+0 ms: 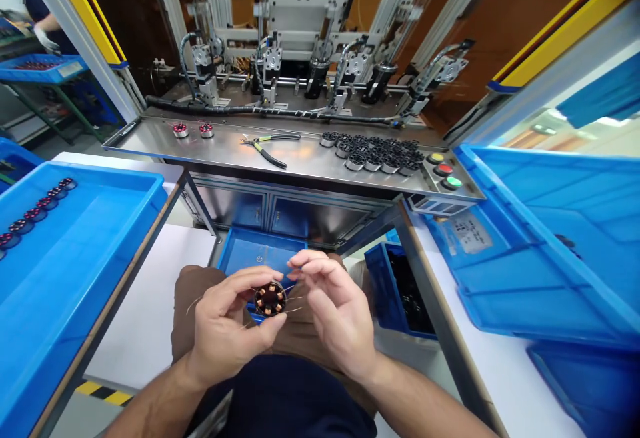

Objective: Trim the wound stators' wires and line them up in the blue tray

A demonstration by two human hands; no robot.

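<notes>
My left hand [233, 315] grips a small round motor stator [271, 299] by its rim, between thumb and fingers. Copper coils show around its dark centre, and thin loose wires stick out to both sides. Close by on the right is my right hand [336, 305], its fingers curled and the thumb apart from them. The fingertips are near the wire ends; no wire shows clearly gripped there. Below the hands lies my lap, with a blue tray [230, 251] just beyond it.
On the machine's metal ledge [225, 151] lie two red-wound stators [181, 131], cutting pliers [273, 148] and many black stators [373, 151]. Push buttons [443, 169] sit at its right end. Blue bins [550, 225] stand right; a blue tray [100, 218] with stators stands left.
</notes>
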